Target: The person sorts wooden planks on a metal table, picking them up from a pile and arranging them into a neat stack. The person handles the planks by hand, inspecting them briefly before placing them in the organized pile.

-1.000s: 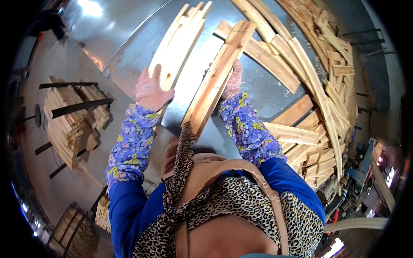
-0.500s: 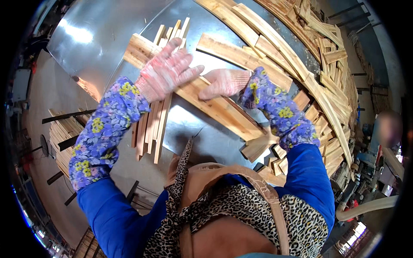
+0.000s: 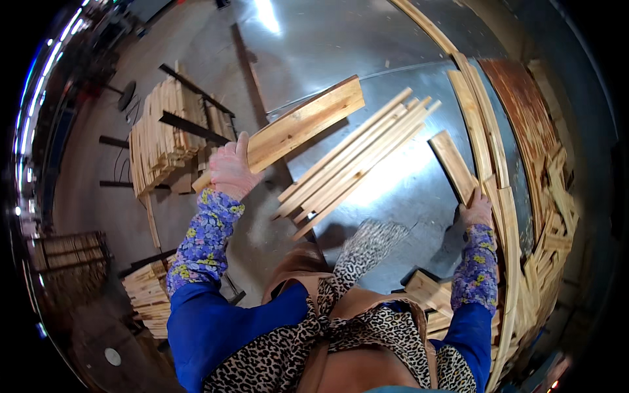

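Observation:
My left hand, in a pinkish-white work glove, is closed around a flat wooden plank. The plank slants up and to the right, over the left edge of the metal table. A loose bundle of narrow wooden strips lies slantwise on the tabletop between my hands, its near ends jutting past the edge. On the right, my gloved right hand grips the near end of a shorter board. The palm side of that hand is hidden.
Long curved-looking boards run along the table's right side, beside a brown weathered panel. Further right is a heap of scrap wood. Short blocks lie close to my body. Stacked strips rest on dark metal bars at left.
My view has turned leftward. My hands, close together over a plank before, are now wide apart: the left has swung the plank off the strips, the right has moved onto the shorter board.

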Demonstrator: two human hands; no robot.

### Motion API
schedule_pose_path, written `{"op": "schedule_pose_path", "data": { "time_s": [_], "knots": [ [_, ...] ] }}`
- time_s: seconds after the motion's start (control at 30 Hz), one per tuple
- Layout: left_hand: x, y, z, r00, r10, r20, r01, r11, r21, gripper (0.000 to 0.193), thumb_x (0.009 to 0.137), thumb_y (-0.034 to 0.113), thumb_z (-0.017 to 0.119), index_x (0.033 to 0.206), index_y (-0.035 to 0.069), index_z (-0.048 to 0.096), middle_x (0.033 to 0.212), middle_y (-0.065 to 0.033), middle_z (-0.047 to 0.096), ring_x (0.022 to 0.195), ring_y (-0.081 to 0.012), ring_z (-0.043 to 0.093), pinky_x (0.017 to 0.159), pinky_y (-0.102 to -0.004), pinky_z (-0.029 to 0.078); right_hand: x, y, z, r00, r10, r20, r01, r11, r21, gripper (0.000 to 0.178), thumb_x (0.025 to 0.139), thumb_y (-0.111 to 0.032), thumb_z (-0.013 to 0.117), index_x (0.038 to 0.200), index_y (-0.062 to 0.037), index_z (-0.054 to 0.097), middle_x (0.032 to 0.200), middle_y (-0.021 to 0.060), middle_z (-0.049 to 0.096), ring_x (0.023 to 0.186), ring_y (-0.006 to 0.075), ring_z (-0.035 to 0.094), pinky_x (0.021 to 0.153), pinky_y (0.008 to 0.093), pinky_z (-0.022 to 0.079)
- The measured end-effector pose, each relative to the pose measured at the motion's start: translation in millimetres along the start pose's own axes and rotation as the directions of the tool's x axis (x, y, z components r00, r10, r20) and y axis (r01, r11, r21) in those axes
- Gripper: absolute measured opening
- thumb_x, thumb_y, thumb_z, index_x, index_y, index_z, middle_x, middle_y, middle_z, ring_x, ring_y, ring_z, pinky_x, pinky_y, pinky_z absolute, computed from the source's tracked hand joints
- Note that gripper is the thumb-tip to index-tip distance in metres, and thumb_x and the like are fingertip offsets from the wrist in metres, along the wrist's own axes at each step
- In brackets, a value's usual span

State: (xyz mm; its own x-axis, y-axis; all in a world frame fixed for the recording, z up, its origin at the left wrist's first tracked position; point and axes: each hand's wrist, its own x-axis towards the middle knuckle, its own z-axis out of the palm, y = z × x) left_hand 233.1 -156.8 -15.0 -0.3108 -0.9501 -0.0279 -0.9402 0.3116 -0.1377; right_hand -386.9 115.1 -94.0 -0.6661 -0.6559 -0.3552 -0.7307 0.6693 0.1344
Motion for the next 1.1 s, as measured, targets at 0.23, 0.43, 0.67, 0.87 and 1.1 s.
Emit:
{"op": "schedule_pose_path", "data": {
  "time_s": [0.23,0.43,0.67,0.87,1.1],
  "knots": [
    [-118,-84,26,0.872,-0.47,0.137,0.486,0.865,-0.127,0.119,0.079,0.063,0.087,0.173,0.011,0.034,0.138,-0.0171,0.066,0.128,-0.036,0.065,0.107,-0.0519,0.052,35,20,19,0.99,-0.122,-0.072,0.141,0.793,0.593,0.054,0.113,-0.041,0.058,0.148,-0.0002,0.062,0.113,0.0269,0.078,0.102,0.0385,0.078,0.091,0.0476,0.063],
    [-292,-119,35,0.554,-0.81,0.191,0.829,0.515,-0.217,0.118,0.081,0.064,0.086,0.171,0.009,0.035,0.138,-0.0201,0.066,0.13,-0.0367,0.065,0.109,-0.0497,0.053,-6,-195,108,0.931,-0.319,-0.177,0.351,0.652,0.672,0.075,0.114,-0.061,0.046,0.142,0.0067,0.065,0.131,0.0281,0.073,0.127,0.0394,0.066,0.111,0.0478,0.048],
    [-490,-190,5,-0.08,-0.952,0.297,0.281,-0.307,-0.909,0.088,0.095,0.058,0.08,0.149,-0.008,0.058,0.123,-0.0284,0.076,0.101,-0.0412,0.078,0.089,-0.0461,0.066,-53,-225,135,0.973,-0.22,0.07,0.003,0.314,0.949,0.065,0.112,-0.059,0.056,0.139,0.0007,0.063,0.129,0.0199,0.074,0.108,0.0308,0.07,0.096,0.0448,0.056],
    [-671,-339,119,-0.387,-0.906,0.173,0.829,-0.424,-0.365,0.051,0.103,0.049,0.071,0.116,0.001,0.08,0.111,-0.0234,0.082,0.101,-0.0402,0.081,0.087,-0.0488,0.066,-89,-149,159,0.942,-0.114,0.316,-0.26,0.349,0.9,0.053,0.109,-0.056,0.059,0.101,-0.0042,0.064,0.077,0.0061,0.059,0.054,0.015,0.049,0.047,0.0321,0.038],
    [-717,-384,178,-0.807,-0.513,0.293,0.355,-0.817,-0.454,0.034,0.106,0.024,0.066,0.123,-0.003,0.078,0.123,-0.0244,0.081,0.115,-0.0395,0.079,0.095,-0.0478,0.066,-91,-114,173,0.975,0.102,0.196,-0.221,0.463,0.858,0.05,0.111,-0.051,0.058,0.117,-0.002,0.067,0.094,0.0094,0.069,0.068,0.0194,0.062,0.057,0.0349,0.05]
  ]
}}
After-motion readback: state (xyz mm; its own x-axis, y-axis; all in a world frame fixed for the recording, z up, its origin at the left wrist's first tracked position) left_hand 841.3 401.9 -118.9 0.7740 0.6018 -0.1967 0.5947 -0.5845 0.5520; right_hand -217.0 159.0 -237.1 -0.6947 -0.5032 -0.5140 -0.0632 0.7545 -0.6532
